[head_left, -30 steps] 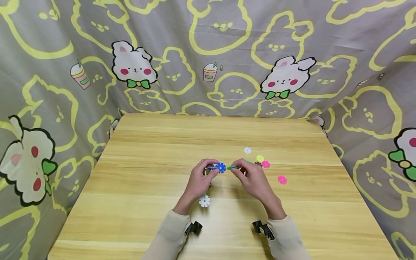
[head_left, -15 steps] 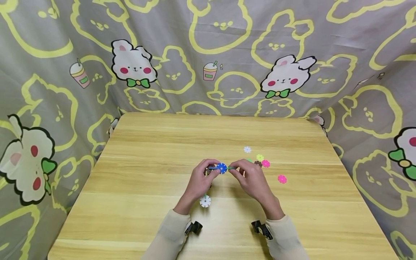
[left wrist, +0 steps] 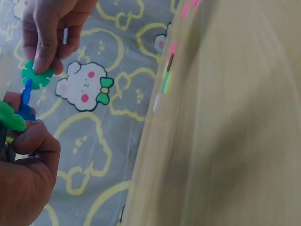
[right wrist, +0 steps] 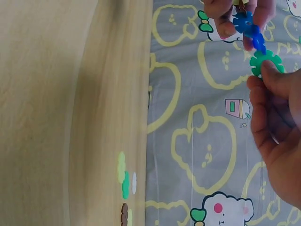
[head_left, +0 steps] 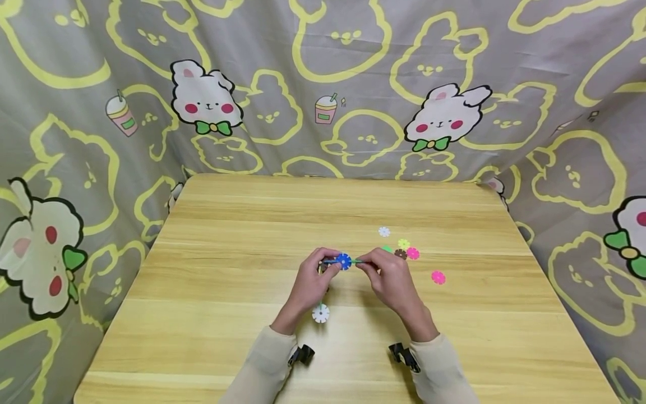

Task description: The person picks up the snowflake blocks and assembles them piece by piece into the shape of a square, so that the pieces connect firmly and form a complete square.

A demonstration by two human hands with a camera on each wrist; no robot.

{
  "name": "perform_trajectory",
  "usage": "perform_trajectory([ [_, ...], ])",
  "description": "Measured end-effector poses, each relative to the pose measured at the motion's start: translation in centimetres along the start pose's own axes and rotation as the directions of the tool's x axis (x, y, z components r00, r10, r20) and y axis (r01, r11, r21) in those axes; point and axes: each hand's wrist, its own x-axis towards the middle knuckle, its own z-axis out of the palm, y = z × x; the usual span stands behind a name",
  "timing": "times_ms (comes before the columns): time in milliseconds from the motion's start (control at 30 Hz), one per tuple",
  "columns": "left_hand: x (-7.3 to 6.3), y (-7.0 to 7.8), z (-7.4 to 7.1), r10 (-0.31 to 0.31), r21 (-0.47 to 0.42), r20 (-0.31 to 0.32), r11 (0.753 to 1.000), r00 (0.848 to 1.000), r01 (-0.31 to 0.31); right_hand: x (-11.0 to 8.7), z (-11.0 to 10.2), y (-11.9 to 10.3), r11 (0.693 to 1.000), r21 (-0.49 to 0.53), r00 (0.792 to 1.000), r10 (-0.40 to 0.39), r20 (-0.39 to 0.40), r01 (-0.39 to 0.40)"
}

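My left hand [head_left: 309, 280] pinches a string of joined notched plastic discs. A dark blue disc [head_left: 344, 261] faces up at its right end, beside a lighter blue disc [right wrist: 243, 24]. From the same string a white disc [head_left: 320, 313] hangs below the left wrist; fingers hide much of what lies between. My right hand [head_left: 392, 280] pinches a green disc [right wrist: 259, 60] between thumb and fingers. Its edge meets the dark blue disc, the two standing crosswise; how deep the notches fit is unclear. In the left wrist view, another green disc [left wrist: 11, 117] shows by the left fingers.
Loose discs lie on the wooden table [head_left: 227, 224] beyond the right hand: a white one [head_left: 384, 231], a yellow one [head_left: 404, 244], a brown one [head_left: 401, 254], a pink one [head_left: 413, 253] and others. Another pink disc [head_left: 438, 277] lies farther right. A patterned curtain [head_left: 282, 50] surrounds the table.
The green disc in my right hand has moved left, closing the gap to the dark blue disc. The left hand keeps its hold, and the hanging white disc has shifted slightly right.
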Motion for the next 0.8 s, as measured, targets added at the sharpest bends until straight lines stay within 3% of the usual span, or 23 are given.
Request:
perform_trajectory([
  [233, 0.0, 0.3, 0.5, -0.027, 0.016, -0.015, 1.000, 1.000, 0.027, -0.1, 0.4, -0.1, 0.999, -0.027, 0.998, -0.031, -0.045, 0.030],
  [567, -0.9, 3.7, -0.3, -0.040, 0.031, 0.008, 0.999, 0.999, 0.039, -0.3, 0.5, -0.3, 0.999, -0.019, 0.999, 0.042, -0.005, -0.042],
  [800, -1.0, 3.6, -0.2, -0.020, 0.025, -0.039, 0.999, 0.999, 0.021, -0.4, 0.6, -0.3, 0.998, -0.027, 0.998, 0.064, 0.022, -0.064],
])
